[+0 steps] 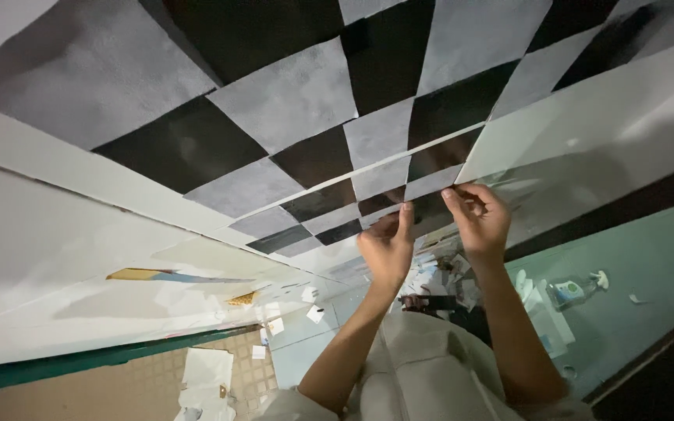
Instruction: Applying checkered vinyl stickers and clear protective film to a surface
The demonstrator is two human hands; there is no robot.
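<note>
We see both hands raised to the black-and-grey checkered wall. The left hand and the right hand pinch with narrow fingers the end of a thin white tape strip, which lies along the squares, probably to keep a clean paint edge.

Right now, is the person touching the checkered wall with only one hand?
No, both the left hand and the right hand pinch at a strip on the black-and-grey checkered wall.
</note>
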